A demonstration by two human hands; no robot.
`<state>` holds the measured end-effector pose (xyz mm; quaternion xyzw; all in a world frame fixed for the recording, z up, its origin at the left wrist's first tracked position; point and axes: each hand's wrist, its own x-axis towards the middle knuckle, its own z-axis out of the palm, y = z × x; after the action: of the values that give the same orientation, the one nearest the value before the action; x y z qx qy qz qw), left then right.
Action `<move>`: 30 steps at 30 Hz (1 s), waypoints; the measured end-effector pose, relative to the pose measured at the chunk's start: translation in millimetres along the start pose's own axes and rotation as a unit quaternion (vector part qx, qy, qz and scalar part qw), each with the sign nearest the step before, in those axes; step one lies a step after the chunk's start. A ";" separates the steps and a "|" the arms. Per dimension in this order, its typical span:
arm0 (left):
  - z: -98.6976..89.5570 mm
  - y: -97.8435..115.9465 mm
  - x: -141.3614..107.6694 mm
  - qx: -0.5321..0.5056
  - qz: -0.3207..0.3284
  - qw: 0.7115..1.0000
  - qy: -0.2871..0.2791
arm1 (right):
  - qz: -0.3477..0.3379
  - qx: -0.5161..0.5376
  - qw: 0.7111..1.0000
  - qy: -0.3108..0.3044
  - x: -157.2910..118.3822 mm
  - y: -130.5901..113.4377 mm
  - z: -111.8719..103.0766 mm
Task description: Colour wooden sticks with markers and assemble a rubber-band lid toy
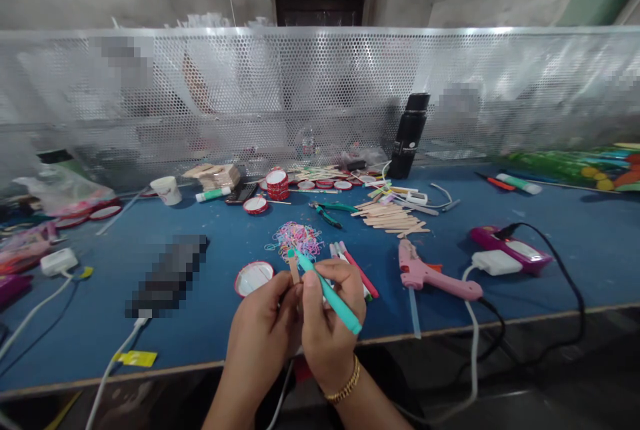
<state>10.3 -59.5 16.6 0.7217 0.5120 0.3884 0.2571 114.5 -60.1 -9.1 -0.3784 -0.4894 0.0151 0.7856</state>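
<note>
Nearest, my right grip [323, 327] pinches a teal marker [340, 305], my left grip [265, 318] a craft stick [294, 270]. Tip appears coloured; visible remainder bare.

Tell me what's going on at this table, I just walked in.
At a blue table, a person's left hand pinches a small wooden stick, while the right hand holds a teal marker with its tip at or very near the stick's teal end. Just beyond the hands lies a pile of colorful bands, with more markers by the right hand. A pink glue gun lies to the right, and loose wooden sticks lie farther back.
</note>
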 end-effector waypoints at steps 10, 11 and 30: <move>-0.4 -0.7 -1.4 -0.004 0.009 1.000 0.003 | 0.001 0.003 1.000 -0.004 -0.6 1.4 -0.6; -0.5 -0.8 -1.4 -0.007 0.009 1.000 0.002 | 0.000 0.005 1.000 -0.009 -0.6 1.6 -0.6; 1.0 -5.7 -1.3 -0.003 0.001 1.000 -0.004 | 0.023 0.001 1.000 -0.006 1.0 -0.8 -1.4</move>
<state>7.8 -58.8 11.2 0.7232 0.5087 0.3875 0.2608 115.8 -61.1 -8.2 -0.3884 -0.4854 0.0364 0.7824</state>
